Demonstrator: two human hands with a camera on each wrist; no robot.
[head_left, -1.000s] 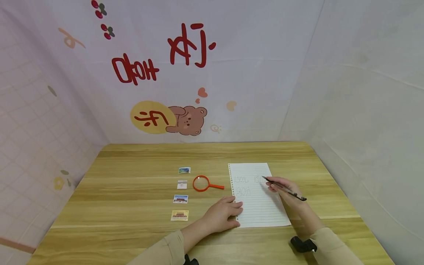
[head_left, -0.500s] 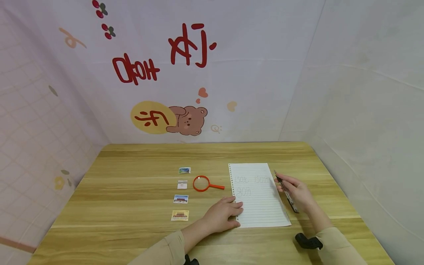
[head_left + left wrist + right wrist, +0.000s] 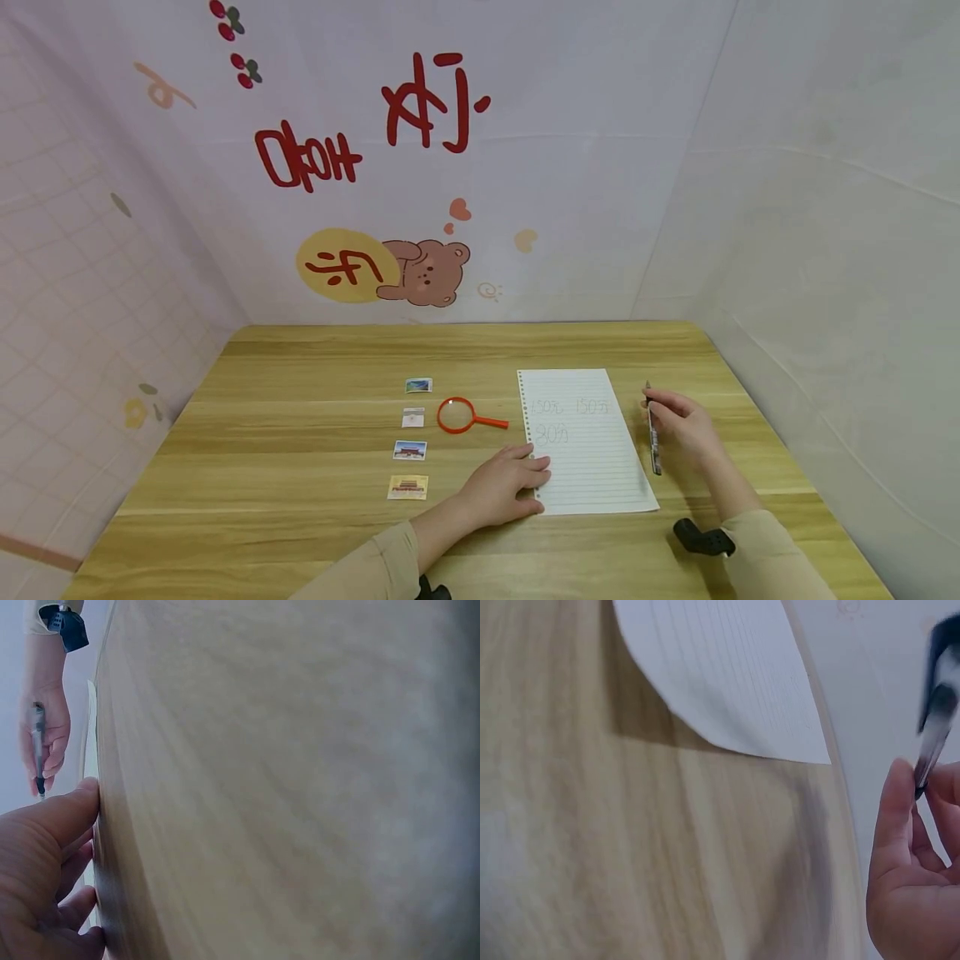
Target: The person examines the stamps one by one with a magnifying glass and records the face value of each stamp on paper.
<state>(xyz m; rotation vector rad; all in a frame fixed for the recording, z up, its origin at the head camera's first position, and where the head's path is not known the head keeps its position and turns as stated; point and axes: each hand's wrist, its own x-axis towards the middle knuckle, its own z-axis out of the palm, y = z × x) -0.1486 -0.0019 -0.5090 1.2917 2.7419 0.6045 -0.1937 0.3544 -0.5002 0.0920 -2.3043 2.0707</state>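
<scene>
A lined sheet of paper (image 3: 588, 475) with punched holes down its left side lies on the table, bearing handwritten marks near the top. My left hand (image 3: 504, 487) rests on its lower left edge, fingers spread; in the left wrist view the same hand (image 3: 45, 862) touches the paper's edge. Just right of the sheet, my right hand (image 3: 686, 425) pinches a pen (image 3: 654, 446), its tip pointing away from me. The right wrist view shows the pen (image 3: 936, 727) between thumb and fingers, raised off the tabletop.
A red magnifying glass (image 3: 491, 422) lies left of the paper. Beyond it, small picture stamps form a column, from a blue-green one (image 3: 418, 385) to a yellow one (image 3: 408, 487). The wooden table (image 3: 285, 417) meets fabric walls at the back and sides.
My right hand has moved right, off the paper, with the pen, which has swung to point away from me. The left hand has stayed in place on the sheet.
</scene>
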